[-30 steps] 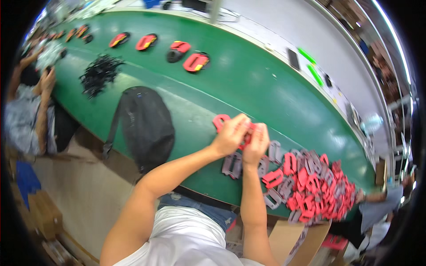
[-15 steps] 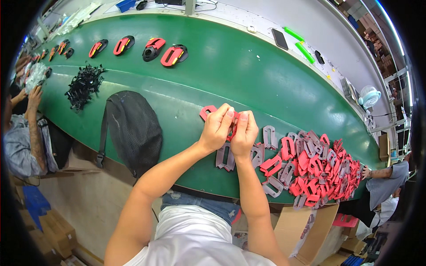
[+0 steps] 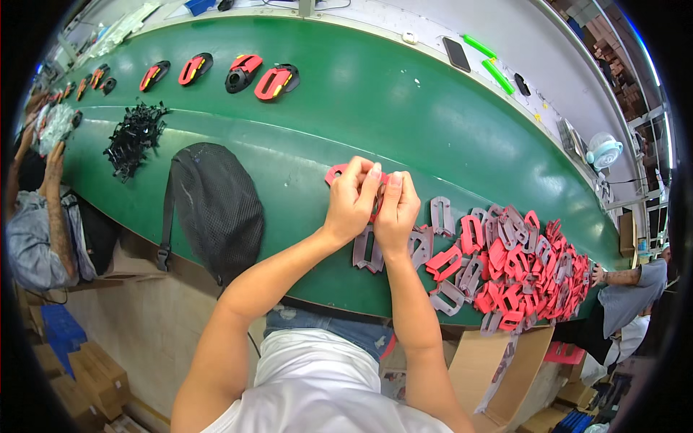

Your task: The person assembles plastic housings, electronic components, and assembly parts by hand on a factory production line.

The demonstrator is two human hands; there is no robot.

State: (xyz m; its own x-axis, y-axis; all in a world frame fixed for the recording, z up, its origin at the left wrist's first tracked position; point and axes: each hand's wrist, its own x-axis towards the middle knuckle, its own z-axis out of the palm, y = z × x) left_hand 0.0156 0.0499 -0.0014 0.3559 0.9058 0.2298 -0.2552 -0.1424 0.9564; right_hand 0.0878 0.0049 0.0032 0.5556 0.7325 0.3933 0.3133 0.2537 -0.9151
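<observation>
Both my hands meet over the green table, their fingers pinched round one red slotted plastic part [image 3: 334,174]. Its rounded end sticks out past my left hand [image 3: 352,202]; most of the rest is hidden by my fingers. My right hand [image 3: 397,215] grips it from the other side, thumb up beside the left thumb. Close by on the table lie grey-backed slotted parts [image 3: 442,216], and to the right spreads a big heap of red and grey slotted parts [image 3: 516,263].
Left of my arms lies a black mesh bag [image 3: 216,209]. Beyond it are a pile of small black pieces [image 3: 135,137] and several red-and-black assemblies [image 3: 276,83] on the green table [image 3: 346,86]. An open carton [image 3: 469,364] stands below the near edge. Co-workers' arms [image 3: 58,216] reach in at both ends.
My hands stay together on the red part, with only a small shift of the fingers. The whole view has tilted slightly.
</observation>
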